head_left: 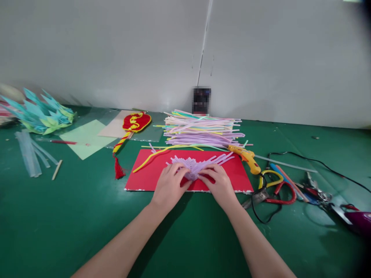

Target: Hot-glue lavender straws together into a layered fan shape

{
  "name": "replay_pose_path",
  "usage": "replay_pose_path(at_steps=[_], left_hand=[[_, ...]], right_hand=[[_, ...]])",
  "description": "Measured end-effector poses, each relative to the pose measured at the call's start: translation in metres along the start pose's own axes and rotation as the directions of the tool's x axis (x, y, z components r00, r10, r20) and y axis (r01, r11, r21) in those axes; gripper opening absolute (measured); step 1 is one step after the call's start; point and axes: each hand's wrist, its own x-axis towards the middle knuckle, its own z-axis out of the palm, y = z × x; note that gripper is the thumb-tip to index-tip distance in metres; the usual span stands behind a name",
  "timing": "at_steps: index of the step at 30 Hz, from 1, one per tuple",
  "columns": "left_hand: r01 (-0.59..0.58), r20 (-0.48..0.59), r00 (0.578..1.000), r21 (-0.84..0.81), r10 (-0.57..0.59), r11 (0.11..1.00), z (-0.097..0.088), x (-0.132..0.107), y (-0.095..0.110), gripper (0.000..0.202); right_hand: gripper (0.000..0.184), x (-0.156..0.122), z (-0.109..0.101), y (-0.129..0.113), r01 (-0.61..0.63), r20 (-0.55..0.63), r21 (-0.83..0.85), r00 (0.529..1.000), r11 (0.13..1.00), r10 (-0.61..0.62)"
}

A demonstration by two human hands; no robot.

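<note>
Lilac pipe cleaners (189, 165), woven into a V-shaped braid with loose ends fanning to the upper right, lie over a red board (150, 157). My left hand (171, 181) pinches the braid's left side between thumb and fingers. On the other side, my right hand (216, 181) is closed on the same braid near its lower point. The fingertips partly hide the lower weave. A yellow pipe cleaner (150, 157) curves across the board's upper left.
Behind the board lies a pile of pastel pipe cleaners (203, 129). To the right are a yellow glue gun (246, 157), scissors (281, 193) and a black cord (315, 162). At left are a red tasselled fan ornament (136, 122), green paper (87, 139), glue sticks (29, 154) and a folded-paper piece (43, 112).
</note>
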Motion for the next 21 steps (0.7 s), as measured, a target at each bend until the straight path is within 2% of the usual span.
replay_pose_path(at_steps=[2, 5, 14, 21], left_hand=[[0.101, -0.024, 0.995, 0.037, -0.1, 0.994, -0.0007, -0.0002, 0.0012, 0.022], [0.155, -0.02, 0.988, 0.008, -0.155, 0.988, 0.0004, -0.0013, -0.0008, 0.026], [0.138, 0.008, 0.99, -0.084, -0.138, 0.987, 0.0021, -0.0014, -0.0047, 0.022], [0.124, 0.014, 0.992, -0.015, -0.124, 0.992, 0.0003, -0.0004, -0.0019, 0.018]], right_hand=[[0.012, 0.0004, -0.0005, 0.0003, -0.008, 0.013, 0.007, 1.0, 1.0, 0.008], [0.012, 0.0007, -0.0007, 0.0002, -0.016, 0.02, 0.005, 1.0, 1.0, 0.016], [0.011, 0.0007, -0.001, -0.0016, -0.03, 0.044, 0.012, 0.999, 0.999, 0.029], [0.012, -0.001, 0.0003, -0.002, -0.039, -0.019, -0.054, 0.999, 0.998, 0.038]])
